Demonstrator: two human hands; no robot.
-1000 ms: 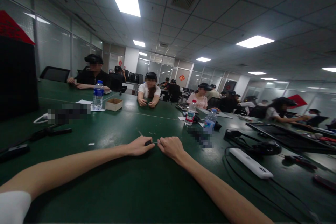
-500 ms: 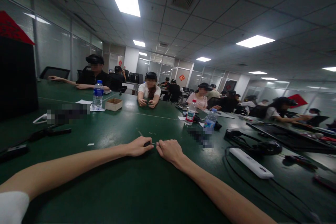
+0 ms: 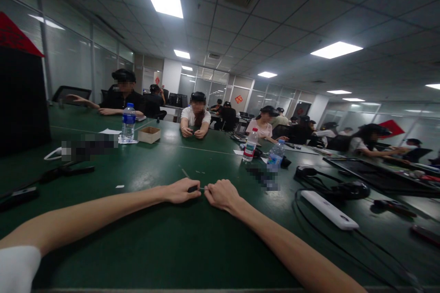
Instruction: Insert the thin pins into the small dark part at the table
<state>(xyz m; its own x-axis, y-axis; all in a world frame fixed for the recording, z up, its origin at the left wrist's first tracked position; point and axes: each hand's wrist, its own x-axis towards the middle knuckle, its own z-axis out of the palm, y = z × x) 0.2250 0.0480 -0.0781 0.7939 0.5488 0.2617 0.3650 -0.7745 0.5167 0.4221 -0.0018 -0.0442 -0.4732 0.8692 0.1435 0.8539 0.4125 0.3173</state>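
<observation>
Both my arms stretch out over a dark green table (image 3: pixel 178 247). My left hand (image 3: pixel 179 191) is closed in a pinch on a small black object (image 3: pixel 193 188) that rests near the table top. A thin light sliver (image 3: pixel 202 188) runs from that object toward my right hand (image 3: pixel 222 194), which is closed in a loose fist right beside it; whether its fingers grip the sliver is hidden. The two hands nearly touch at the middle of the table.
A white power bank (image 3: pixel 329 209) with black cables and headphones (image 3: pixel 347 189) lies to the right. Water bottles (image 3: pixel 250 145) and a small cardboard box (image 3: pixel 149 134) stand farther back. A black monitor (image 3: pixel 22 100) stands at left. Several other people sit along the far side.
My hands have stayed together in the same spot. The view has tilted slightly. A person at the far left has stretched an arm out along the table.
</observation>
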